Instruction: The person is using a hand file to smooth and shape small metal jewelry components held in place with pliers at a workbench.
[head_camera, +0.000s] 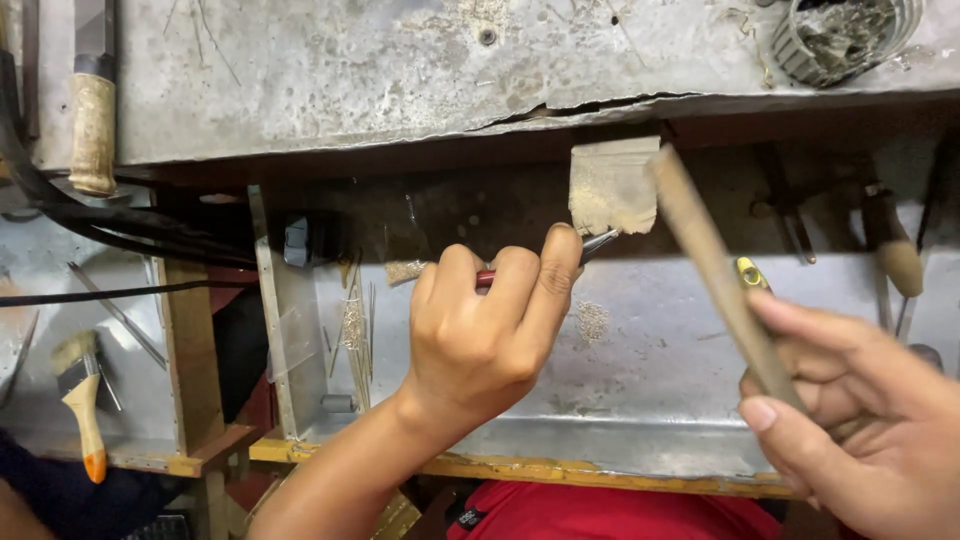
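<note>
My left hand (492, 322) is closed around red-handled pliers (596, 243), whose metal tips press against the underside of a worn wooden bench peg (612, 184) that juts from the workbench edge. My right hand (862, 410) grips a long flat file (712, 262), blurred, tilted up toward the right side of the peg. What the plier tips clamp is too small to tell.
A sheet-metal catch tray (640, 400) lies under the hands, holding thin wire pieces (354, 335) and metal dust. A cracked grey bench top (400, 70) spans the back. A wooden-handled tool (92, 125), a paintbrush (80, 395), hanging tools (892, 245) and a metal cup (845, 35) surround it.
</note>
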